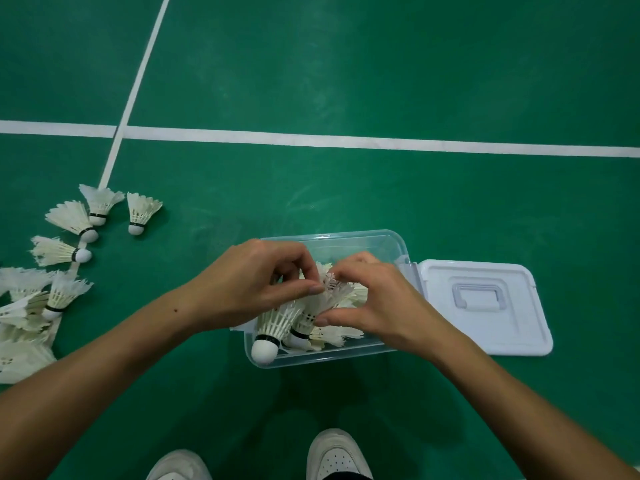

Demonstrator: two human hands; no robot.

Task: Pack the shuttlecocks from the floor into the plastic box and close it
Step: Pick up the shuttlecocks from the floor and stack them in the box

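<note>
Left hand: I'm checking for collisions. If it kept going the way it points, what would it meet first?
Likely the right hand: the left hand points rightward over the box, fingertips nearly touching it; depth unclear.

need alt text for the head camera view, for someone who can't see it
A person's left hand and right hand both grip white feather shuttlecocks over an open clear plastic box on a green court floor. The box's white plastic lid lies beside it on the right, and more loose shuttlecocks lie scattered at left.
</note>
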